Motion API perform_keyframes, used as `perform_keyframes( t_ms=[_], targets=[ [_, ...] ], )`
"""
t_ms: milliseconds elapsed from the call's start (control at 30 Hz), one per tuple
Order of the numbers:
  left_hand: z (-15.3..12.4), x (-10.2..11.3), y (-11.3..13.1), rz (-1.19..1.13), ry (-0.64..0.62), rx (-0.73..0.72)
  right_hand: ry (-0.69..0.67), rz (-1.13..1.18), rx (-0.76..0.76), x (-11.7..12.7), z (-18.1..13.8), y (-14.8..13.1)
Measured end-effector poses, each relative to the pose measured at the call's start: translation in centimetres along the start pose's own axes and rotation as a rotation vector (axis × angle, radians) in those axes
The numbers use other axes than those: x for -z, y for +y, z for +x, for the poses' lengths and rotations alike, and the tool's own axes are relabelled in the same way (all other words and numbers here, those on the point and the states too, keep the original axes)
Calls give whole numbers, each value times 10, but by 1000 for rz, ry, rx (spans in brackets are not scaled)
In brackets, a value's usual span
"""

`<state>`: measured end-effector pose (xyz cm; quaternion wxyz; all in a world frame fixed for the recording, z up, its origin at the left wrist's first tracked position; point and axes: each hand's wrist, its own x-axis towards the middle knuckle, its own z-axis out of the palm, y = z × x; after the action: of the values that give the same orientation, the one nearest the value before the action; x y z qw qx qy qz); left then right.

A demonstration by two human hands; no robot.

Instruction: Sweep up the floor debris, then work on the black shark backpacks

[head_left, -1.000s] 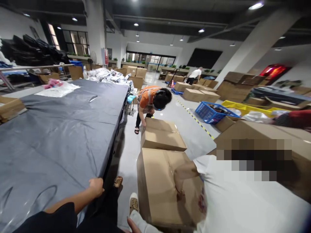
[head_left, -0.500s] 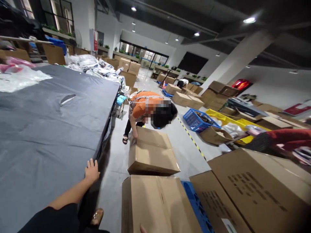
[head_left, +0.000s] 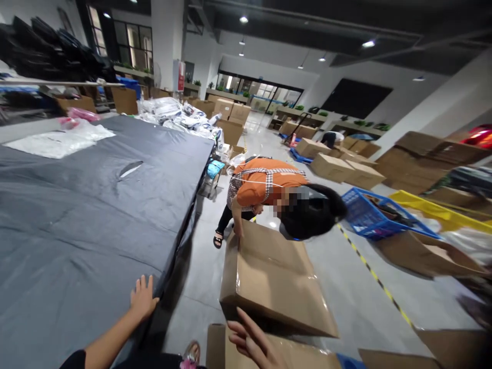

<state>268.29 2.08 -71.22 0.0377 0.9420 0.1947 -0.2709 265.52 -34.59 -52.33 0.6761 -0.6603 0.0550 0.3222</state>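
My left hand (head_left: 143, 300) lies with fingers spread at the edge of a table under a grey cloth (head_left: 96, 220). In front of me my right hand (head_left: 253, 341) hangs over a cardboard box (head_left: 300, 353), its index finger stretched out and nothing in its grasp. Just beyond is a large taped cardboard box (head_left: 277, 277), somewhat tilted. A co-worker in an orange top (head_left: 269, 174) bends over that box, one hand on its far left edge. Whether my right fingertips touch either box I cannot tell.
White plastic bags (head_left: 180, 118) are piled at the table's far end. To the right, a blue crate (head_left: 378, 212) and a yellow container (head_left: 442, 210) stand past a striped floor line (head_left: 369, 271). Stacked cartons (head_left: 407, 164) fill the back right.
My right hand has come further into view, over the near box. The view has swung right. The co-worker and the far box now appear larger and closer. My left hand stays on the table.
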Motion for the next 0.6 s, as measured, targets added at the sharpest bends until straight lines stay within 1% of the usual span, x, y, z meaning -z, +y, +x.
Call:
perform_keyframes(
  t_ms=[100,200,267,333,400,433,500,533,600],
  targets=[
    [24,16,13,-41,-9,14,-51,-8,47,18,50,-18],
    [63,33,31,-77,-3,60,-67,-25,99,47,100,-44],
    [93,48,44,-93,15,107,-65,-34,172,72,137,-73],
    [124,65,57,-105,34,161,-40,-54,287,97,175,-113],
    [151,81,67,-118,41,215,16,-121,457,115,209,-164],
    [162,89,71,-123,46,234,36,-178,569,120,221,-192],
    [178,100,76,-129,74,261,38,-314,851,122,238,-251],
    [183,103,77,-128,92,271,5,-360,1027,119,244,-280],
    [189,109,77,-129,126,282,-126,-435,1352,107,253,-333]
  ],
)
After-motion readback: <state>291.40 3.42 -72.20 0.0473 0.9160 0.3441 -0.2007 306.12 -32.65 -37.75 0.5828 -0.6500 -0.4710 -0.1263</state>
